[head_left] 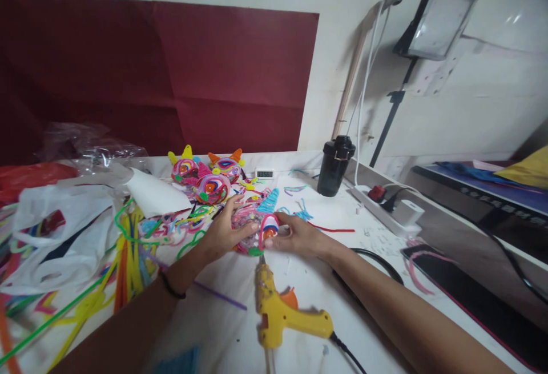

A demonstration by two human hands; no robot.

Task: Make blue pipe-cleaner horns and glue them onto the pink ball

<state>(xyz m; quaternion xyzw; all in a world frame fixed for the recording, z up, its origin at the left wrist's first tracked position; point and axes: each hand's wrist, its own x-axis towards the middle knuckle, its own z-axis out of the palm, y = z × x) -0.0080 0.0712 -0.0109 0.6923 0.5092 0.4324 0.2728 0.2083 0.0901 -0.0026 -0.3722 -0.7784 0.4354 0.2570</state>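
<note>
— Both hands at frame centre?
— Yes: left hand (pixel 222 230) and right hand (pixel 295 237) closed around a pink pipe-cleaner figure (pixel 257 226) on the table (pixel 240 328).
— Below them?
— Yellow glue gun (pixel 282 316), lying flat. Loose pipe cleaners (pixel 128 260) at left.

Both forearms are bare, sleeveless — a thin black band (pixel 172 289) circles the left wrist.
</note>
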